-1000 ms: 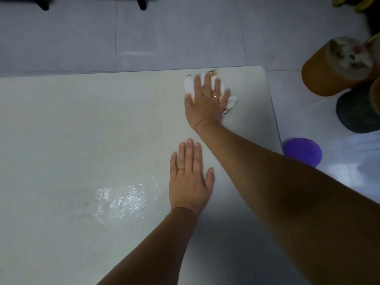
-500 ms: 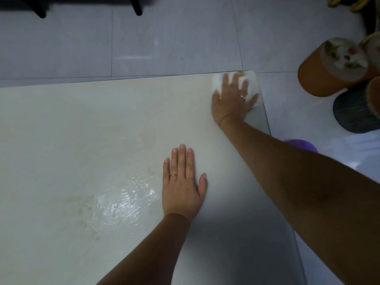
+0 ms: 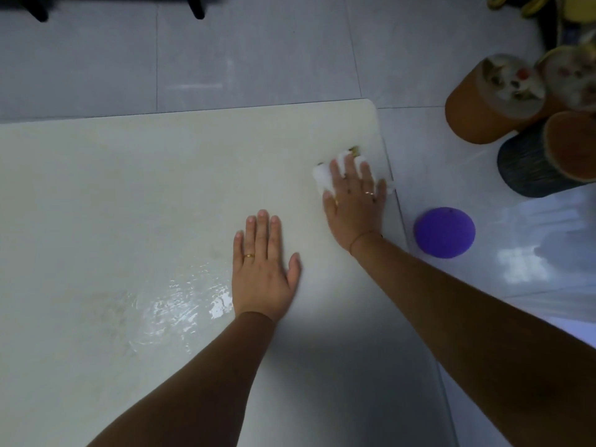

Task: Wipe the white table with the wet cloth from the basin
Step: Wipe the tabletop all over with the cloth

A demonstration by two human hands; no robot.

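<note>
The white table [image 3: 135, 195] fills most of the view, with a shiny wet patch [image 3: 180, 304] near its middle. A white wet cloth [image 3: 322, 177] lies near the table's right edge, below the far right corner. My right hand [image 3: 356, 204] presses flat on the cloth with fingers spread, and the cloth shows between and beyond them. My left hand [image 3: 263, 269] rests flat on the table, palm down, just right of the wet patch. No basin is in view.
A purple round object [image 3: 444, 232] lies on the grey tiled floor just right of the table's edge. Orange cylinders [image 3: 480, 104] and a dark ribbed one [image 3: 529, 166] stand at the upper right. Black furniture legs [image 3: 196, 8] show at the top.
My right hand slid the cloth from the far edge to the far right corner, then back toward me along the right edge. My left hand stayed flat in place.
</note>
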